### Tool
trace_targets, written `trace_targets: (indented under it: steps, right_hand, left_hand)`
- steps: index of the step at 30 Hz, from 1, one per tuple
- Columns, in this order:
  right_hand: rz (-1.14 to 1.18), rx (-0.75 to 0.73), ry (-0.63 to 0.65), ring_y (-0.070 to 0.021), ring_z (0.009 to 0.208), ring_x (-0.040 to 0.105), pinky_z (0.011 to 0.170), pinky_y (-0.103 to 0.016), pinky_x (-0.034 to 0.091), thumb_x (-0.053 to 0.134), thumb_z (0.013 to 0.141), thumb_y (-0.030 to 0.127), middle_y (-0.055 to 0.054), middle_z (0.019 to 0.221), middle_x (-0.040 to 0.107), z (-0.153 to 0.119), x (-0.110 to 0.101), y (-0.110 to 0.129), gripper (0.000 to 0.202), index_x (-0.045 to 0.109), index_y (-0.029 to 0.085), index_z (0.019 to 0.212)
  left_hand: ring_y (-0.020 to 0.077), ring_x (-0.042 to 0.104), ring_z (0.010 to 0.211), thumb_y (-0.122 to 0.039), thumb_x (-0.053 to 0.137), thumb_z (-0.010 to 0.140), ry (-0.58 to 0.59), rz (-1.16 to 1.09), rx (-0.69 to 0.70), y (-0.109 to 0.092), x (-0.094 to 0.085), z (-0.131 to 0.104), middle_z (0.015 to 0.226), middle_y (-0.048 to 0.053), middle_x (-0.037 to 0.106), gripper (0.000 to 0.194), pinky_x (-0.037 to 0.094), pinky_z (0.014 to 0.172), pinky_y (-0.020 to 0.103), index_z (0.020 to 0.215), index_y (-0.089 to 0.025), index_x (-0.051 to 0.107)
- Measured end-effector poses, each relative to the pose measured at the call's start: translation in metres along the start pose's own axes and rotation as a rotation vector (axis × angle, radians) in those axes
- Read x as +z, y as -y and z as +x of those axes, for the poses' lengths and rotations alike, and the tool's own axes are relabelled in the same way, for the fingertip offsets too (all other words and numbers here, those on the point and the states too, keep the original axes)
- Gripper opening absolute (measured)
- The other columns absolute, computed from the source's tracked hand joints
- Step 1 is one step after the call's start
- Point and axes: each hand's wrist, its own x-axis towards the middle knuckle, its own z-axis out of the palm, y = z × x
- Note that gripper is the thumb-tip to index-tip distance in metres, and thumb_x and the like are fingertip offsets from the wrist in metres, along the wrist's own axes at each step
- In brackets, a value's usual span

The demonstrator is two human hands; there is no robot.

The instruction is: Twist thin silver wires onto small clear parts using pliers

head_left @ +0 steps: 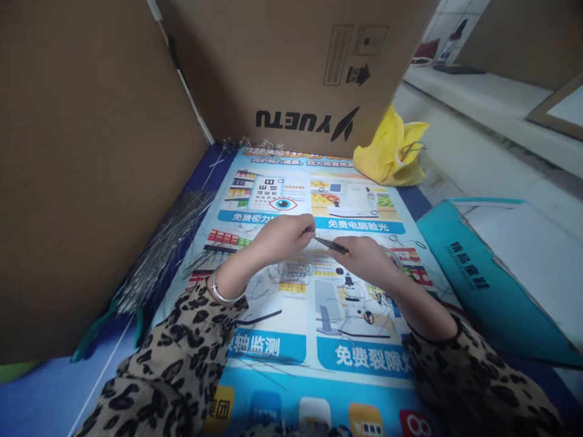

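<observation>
My right hand [362,258] is closed around a pair of slim pointed pliers [331,245], dark with a hint of yellow at the grip. Their tip points left and reaches my left hand [291,235]. That hand is closed, its thumb and fingers pinched together; whatever sits between them is too small to make out. Below both hands lies a printed poster [285,379] strewn with loose thin wire pieces [262,288]. To the left of my left arm rests a long bundle of thin metal wires [157,258], beside a tool with teal handles [98,331].
Tall cardboard panels [282,67] wall off the left and back. Small wire pieces [255,144] lie along the back edge. A yellow bag [392,152] stands at the back right, and an open teal box [478,273] is beside my right arm.
</observation>
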Motion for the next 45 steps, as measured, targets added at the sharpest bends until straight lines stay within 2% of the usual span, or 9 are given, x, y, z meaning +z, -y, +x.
trace_targets:
  steps: [5, 13, 17, 24, 31, 36, 40, 45]
  right_hand:
    - [-0.061, -0.015, -0.006, -0.0155, 0.065, 0.057, 0.053, -0.024, 0.027, 0.04, 0.084, 0.043, -0.002, 0.071, 0.066, -0.002, 0.005, -0.002, 0.031, 0.063, 0.022, 0.078]
    - [-0.239, -0.016, 0.082, -0.018, 0.068, 0.06, 0.05, -0.025, 0.023, 0.042, 0.084, 0.04, -0.002, 0.076, 0.068, -0.003, 0.008, 0.001, 0.027, 0.064, 0.025, 0.081]
    - [-0.274, -0.018, 0.054, -0.0175, 0.068, 0.06, 0.05, -0.026, 0.024, 0.04, 0.086, 0.038, -0.003, 0.08, 0.068, -0.004, 0.011, 0.003, 0.028, 0.064, 0.023, 0.084]
    - [-0.361, -0.046, -0.029, -0.0189, 0.075, 0.059, 0.051, -0.027, 0.024, 0.043, 0.085, 0.031, -0.006, 0.083, 0.066, -0.006, 0.018, 0.004, 0.023, 0.063, 0.021, 0.087]
    - [-0.371, -0.086, -0.036, -0.018, 0.075, 0.057, 0.056, -0.028, 0.026, 0.044, 0.083, 0.024, -0.007, 0.081, 0.065, -0.007, 0.026, 0.001, 0.021, 0.064, 0.02, 0.085]
    - [-0.358, -0.133, -0.115, -0.0176, 0.072, 0.054, 0.059, -0.029, 0.025, 0.043, 0.082, 0.02, -0.006, 0.076, 0.063, -0.009, 0.035, -0.001, 0.022, 0.065, 0.021, 0.087]
    - [-0.33, -0.178, -0.179, -0.0183, 0.073, 0.052, 0.063, -0.029, 0.026, 0.043, 0.081, 0.019, -0.006, 0.075, 0.062, -0.008, 0.042, -0.004, 0.024, 0.065, 0.02, 0.09]
    - [-0.31, -0.206, -0.203, -0.0191, 0.074, 0.051, 0.065, -0.03, 0.027, 0.044, 0.082, 0.021, -0.006, 0.076, 0.062, -0.005, 0.047, -0.004, 0.024, 0.066, 0.019, 0.091]
  left_hand:
    - [0.0133, 0.052, 0.063, -0.019, 0.043, 0.08, 0.055, -0.038, 0.013, 0.001, -0.001, 0.001, 0.074, 0.001, 0.063, 0.015, 0.032, 0.054, 0.023, 0.078, -0.019, 0.058]
    - [0.0157, 0.056, 0.07, -0.026, 0.039, 0.084, 0.273, 0.026, 0.069, 0.023, -0.012, -0.001, 0.081, 0.004, 0.066, 0.024, 0.032, 0.058, 0.025, 0.083, -0.019, 0.062]
    - [0.0168, 0.056, 0.072, -0.026, 0.04, 0.084, 0.292, 0.049, 0.02, 0.028, -0.016, -0.002, 0.082, 0.005, 0.066, 0.025, 0.031, 0.059, 0.026, 0.082, -0.019, 0.063]
    - [0.0149, 0.053, 0.065, -0.024, 0.043, 0.08, 0.358, 0.013, 0.025, 0.026, -0.016, -0.003, 0.075, 0.003, 0.065, 0.021, 0.03, 0.057, 0.025, 0.071, -0.019, 0.061]
    - [0.0127, 0.05, 0.058, -0.021, 0.046, 0.077, 0.412, -0.01, 0.019, 0.026, -0.017, -0.002, 0.066, 0.001, 0.062, 0.018, 0.029, 0.055, 0.025, 0.065, -0.019, 0.059]
    - [0.0131, 0.051, 0.059, -0.028, 0.046, 0.08, 0.404, -0.03, 0.023, 0.032, -0.022, -0.004, 0.067, 0.002, 0.062, 0.021, 0.03, 0.055, 0.025, 0.068, -0.019, 0.061]
    - [0.0131, 0.052, 0.062, -0.032, 0.054, 0.076, 0.452, -0.106, 0.02, 0.036, -0.024, -0.007, 0.07, 0.0, 0.062, 0.015, 0.032, 0.056, 0.024, 0.073, -0.019, 0.062]
    - [0.0127, 0.053, 0.065, -0.025, 0.055, 0.072, 0.472, -0.107, 0.026, 0.038, -0.019, -0.01, 0.077, 0.001, 0.062, 0.01, 0.033, 0.057, 0.023, 0.077, -0.019, 0.061]
